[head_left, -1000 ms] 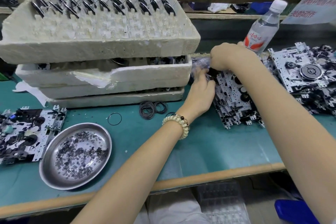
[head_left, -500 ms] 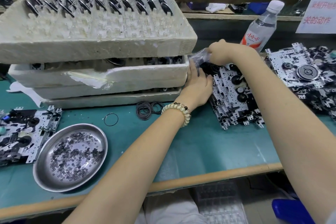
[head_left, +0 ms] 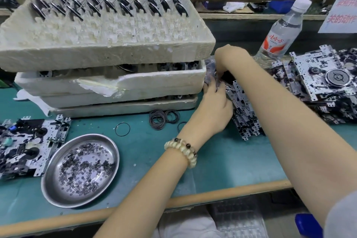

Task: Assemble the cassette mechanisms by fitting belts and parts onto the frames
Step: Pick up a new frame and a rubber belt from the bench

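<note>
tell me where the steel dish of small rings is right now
In the head view the steel dish sits at the lower left on the green table, just right of a cassette frame and in front of the foam trays.

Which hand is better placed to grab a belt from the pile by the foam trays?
Probably left: the left hand sits just beside the belt pile, while the right hand is farther back, above the stacked frames.

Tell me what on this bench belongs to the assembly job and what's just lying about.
Job: stacked frames, loose belts, flywheels in the foam tray, small rings in the steel dish, mechanism pile.
Lying about: water bottle, white cloth, paper sign.
</note>
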`<state>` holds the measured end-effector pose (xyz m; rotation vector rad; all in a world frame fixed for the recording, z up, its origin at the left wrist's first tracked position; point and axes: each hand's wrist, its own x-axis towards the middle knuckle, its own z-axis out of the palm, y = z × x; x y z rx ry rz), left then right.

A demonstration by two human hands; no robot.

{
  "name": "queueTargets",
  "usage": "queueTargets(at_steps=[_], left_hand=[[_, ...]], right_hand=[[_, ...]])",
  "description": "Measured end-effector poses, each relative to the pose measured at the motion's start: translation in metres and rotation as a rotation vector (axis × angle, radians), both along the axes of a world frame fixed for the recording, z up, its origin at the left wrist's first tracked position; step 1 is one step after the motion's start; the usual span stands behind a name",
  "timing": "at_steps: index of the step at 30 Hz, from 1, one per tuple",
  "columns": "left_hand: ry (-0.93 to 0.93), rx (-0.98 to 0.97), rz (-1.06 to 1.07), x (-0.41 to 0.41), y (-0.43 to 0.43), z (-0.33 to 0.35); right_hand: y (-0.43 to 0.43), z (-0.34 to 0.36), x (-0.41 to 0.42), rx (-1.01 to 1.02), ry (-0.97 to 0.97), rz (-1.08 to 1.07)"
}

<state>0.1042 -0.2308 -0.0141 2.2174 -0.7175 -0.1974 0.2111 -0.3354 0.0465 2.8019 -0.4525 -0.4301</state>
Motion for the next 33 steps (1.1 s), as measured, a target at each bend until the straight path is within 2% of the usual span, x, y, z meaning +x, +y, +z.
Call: queueTargets(at_steps=[4,10,14,18,24,28,33], left_hand=[[0.041,-0.077,-0.044,-0.026,0.031,0.002],[-0.034,-0.233,-0.022,-0.074,0.084,0.006],[-0.022,-0.293,0.007,-0.096,0.106,0.000],[-0.061,-0.309,0.126,-0.095,0.118,-0.014],[-0.105,-0.280,0.189,-0.092,0.119,-0.039],[-0.158,-0.298,0.220,-0.091,0.116,-0.053],[-0.101,-0.370,0.310,-0.083,0.117,-0.057]], right_hand=[[0.002,-0.020,0.012,0.085,-0.116,-0.013],[-0.001,-0.035,0.013,0.077,-0.075,-0.062],[0.001,-0.041,0.009,0.081,-0.119,-0.101],[0.004,-0.043,0.005,0.075,-0.192,-0.083],[0.006,-0.060,-0.009,-0.057,-0.326,-0.053],[0.006,-0.053,-0.008,-0.026,-0.319,-0.052],[-0.002,-0.025,-0.001,0.083,-0.344,-0.068]])
